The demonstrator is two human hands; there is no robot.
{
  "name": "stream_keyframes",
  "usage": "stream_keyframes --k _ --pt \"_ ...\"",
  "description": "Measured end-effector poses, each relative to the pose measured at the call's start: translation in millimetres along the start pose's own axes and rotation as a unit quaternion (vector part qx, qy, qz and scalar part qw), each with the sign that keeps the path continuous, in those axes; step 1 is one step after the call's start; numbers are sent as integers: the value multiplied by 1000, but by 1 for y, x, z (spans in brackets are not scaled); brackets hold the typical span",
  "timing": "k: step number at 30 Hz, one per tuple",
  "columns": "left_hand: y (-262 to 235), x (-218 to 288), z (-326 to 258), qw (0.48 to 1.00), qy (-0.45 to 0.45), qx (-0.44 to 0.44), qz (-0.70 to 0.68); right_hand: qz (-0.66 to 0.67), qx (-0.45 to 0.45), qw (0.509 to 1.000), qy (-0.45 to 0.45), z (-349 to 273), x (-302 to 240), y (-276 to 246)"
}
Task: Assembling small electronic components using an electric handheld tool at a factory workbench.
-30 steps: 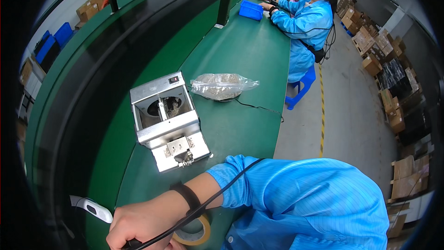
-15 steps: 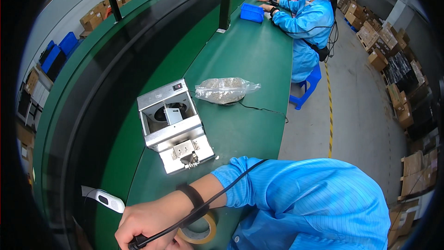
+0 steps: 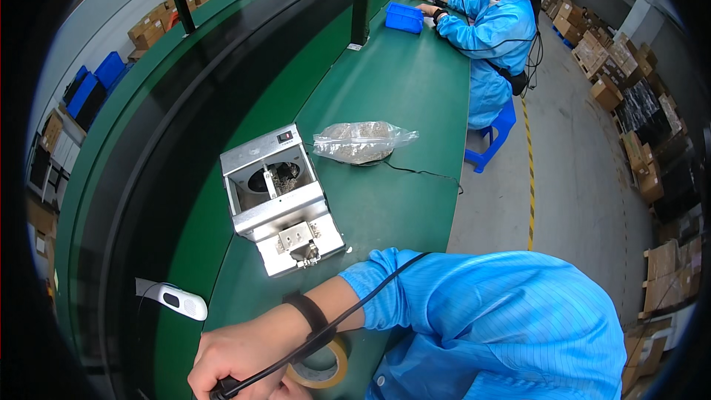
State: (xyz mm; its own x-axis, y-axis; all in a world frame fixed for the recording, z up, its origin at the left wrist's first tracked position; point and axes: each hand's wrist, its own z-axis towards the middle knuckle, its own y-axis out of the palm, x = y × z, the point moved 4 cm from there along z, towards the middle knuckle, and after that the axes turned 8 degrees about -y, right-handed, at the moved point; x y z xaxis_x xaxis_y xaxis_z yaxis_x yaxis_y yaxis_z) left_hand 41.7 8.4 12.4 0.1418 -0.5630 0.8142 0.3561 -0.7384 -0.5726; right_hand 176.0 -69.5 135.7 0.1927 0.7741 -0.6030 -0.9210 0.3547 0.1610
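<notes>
My right hand (image 3: 241, 359) is at the lower left edge, bent down at the wrist with its fingers curled in. What they close on is cut off by the frame. A black cable (image 3: 326, 330) runs along my sleeve to a black plug beside the knuckles, and a dark band circles my wrist. Part of a roll of tan tape (image 3: 337, 370) lies under the wrist. My left hand does not show. Beyond my forearm stands a silver metal box-shaped machine (image 3: 278, 211), open on top, with a small switch, an inner blade and small metal pieces inside.
A clear zip bag (image 3: 363, 142) of small pieces lies behind the machine, a thin dark cord beside it. A white oval device (image 3: 184, 302) lies near my hand. The black conveyor (image 3: 141, 200) curves along the left. A co-worker in blue sits farther up by a blue bin (image 3: 404, 18).
Inside the machine, the blade has shifted and now appears narrow, showing small metal pieces behind it. My right hand stays nearly in place; the view has moved slightly.
</notes>
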Motion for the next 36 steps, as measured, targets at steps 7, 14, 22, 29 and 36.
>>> stream_keyframes --k 7,14,22,29,36 --pt "-4 -12 -1 998 -47 -37 14 -29 -19 999 -18 1 -7 1" --pt "-5 -56 -3 983 -2 182 9 69 -74 988 -115 3 -69 -1" --pt "2 -14 -10 997 -53 23 51 157 -164 957 -178 -9 -77 29" --pt "3 -24 -1 999 -43 -2 32 210 -108 947 -217 -7 -87 16" --pt "-56 0 63 979 -177 48 -89 236 -172 915 -278 -4 -117 1"
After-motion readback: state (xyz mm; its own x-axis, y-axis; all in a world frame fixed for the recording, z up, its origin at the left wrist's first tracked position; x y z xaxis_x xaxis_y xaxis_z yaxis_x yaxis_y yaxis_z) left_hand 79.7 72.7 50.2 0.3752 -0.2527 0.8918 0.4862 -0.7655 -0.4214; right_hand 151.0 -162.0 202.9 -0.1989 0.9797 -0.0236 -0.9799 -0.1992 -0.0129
